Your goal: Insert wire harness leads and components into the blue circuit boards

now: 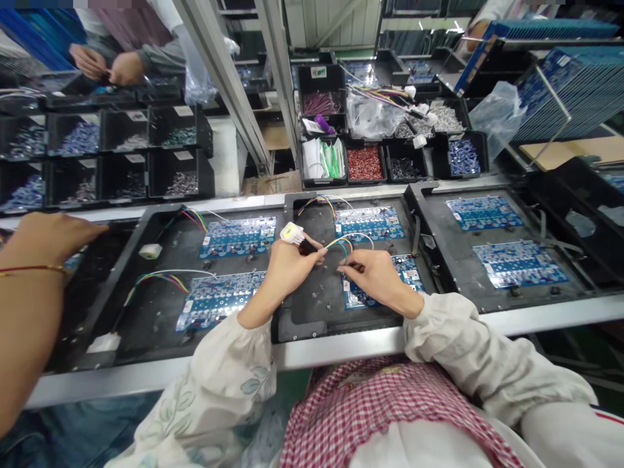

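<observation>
Three blue circuit boards (369, 223) already carry harnesses, two boards at right (484, 213) show none; left fingers (312, 247) closed on white connector (291, 233), right fingers (353, 265) pinching coloured wires (340, 244).

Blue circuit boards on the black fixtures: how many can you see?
6. Left fixture: upper board, lower board. Middle fixture: upper board, lower board. Right fixture: upper board, lower board. Another may hide under the co-worker's hand.

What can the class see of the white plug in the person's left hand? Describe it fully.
The white plug is a small, blocky connector that looks like plastic. Dark wires leave its end and pass into the left hand, whose fingers grip that end. It tilts up, held above a black tray, touching only the hand. Its finer details are too blurred to tell.
</observation>
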`<state>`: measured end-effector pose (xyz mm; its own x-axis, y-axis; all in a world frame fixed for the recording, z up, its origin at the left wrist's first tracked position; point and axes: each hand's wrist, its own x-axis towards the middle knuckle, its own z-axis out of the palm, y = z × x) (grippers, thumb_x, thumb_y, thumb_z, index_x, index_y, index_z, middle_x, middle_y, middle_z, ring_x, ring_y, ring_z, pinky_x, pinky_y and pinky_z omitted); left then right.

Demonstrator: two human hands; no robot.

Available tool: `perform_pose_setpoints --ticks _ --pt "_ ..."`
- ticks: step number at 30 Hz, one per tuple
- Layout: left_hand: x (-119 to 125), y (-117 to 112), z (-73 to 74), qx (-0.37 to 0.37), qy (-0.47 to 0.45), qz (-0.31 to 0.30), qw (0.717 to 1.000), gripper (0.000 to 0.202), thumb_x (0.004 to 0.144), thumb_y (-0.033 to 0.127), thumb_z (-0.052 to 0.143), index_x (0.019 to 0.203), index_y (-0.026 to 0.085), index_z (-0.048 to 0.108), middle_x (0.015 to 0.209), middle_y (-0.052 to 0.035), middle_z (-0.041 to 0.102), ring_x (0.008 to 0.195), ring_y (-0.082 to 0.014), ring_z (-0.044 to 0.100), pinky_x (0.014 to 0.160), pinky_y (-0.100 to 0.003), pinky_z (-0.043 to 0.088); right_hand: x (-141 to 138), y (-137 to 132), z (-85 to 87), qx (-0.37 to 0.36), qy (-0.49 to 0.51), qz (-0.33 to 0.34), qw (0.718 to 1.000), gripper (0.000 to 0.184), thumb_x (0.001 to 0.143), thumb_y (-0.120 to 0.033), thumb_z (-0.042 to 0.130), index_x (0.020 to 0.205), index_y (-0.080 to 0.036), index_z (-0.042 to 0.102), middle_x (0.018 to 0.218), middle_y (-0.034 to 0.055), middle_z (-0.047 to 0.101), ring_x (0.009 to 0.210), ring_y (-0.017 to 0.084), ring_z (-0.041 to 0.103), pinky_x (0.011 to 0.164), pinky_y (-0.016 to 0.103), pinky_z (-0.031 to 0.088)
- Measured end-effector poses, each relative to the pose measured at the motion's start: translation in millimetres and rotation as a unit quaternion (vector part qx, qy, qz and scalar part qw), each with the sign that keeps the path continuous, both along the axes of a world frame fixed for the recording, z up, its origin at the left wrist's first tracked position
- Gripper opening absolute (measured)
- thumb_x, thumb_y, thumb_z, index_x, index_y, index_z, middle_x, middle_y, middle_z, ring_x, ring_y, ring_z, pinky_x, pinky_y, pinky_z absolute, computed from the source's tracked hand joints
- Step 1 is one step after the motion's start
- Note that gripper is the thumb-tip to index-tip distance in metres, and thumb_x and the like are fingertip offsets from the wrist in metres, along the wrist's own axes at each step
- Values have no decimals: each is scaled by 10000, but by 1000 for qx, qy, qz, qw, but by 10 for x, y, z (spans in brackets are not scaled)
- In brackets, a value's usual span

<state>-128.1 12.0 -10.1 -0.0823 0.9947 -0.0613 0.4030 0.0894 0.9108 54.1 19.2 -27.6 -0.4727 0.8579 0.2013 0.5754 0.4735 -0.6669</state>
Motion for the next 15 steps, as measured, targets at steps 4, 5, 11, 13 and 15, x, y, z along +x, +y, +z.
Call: perform_pose_setpoints --ticks 4,5,11,13,15 --pt "1 -9 8 4 8 -2 1000 95 693 228 641 697 133 642 607 -37 668 552 -163 644 589 -272 536 6 -23 27 -5 -16 8 1000 76 753 -198 671 686 -164 664 670 4 681 564 94 569 555 199 382" --pt "4 -9 14 4 11 -2 1000 93 694 227 640 697 134 643 606 -37 668 552 -163 643 591 -272 534 5 -25 30 -7 -21 10 1000 80 754 -201 670 685 -162 663 663 4 676 561 95 565 555 201 378" --pt "8 -3 41 0 42 -2 999 82 706 221 631 702 141 645 604 -30 665 561 -164 636 603 -270 521 -37 -5 -16 17 -81 14 996 98 806 -224 612 735 -168 651 713 21 658 626 120 568 603 226 379" --pt "11 -28 49 16 111 -20 993 66 727 204 616 719 147 646 650 -37 672 610 -167 639 644 -275 515 -12 -6 -5 35 -106 21 994 113 831 -234 580 775 -166 650 749 40 650 668 137 574 625 240 385" --pt "33 -83 75 40 244 -79 966 73 753 142 576 731 144 645 737 -66 676 685 -185 639 683 -295 502 61 -5 37 40 -93 10 995 119 827 -269 592 844 -165 648 780 47 643 693 145 575 639 245 397"
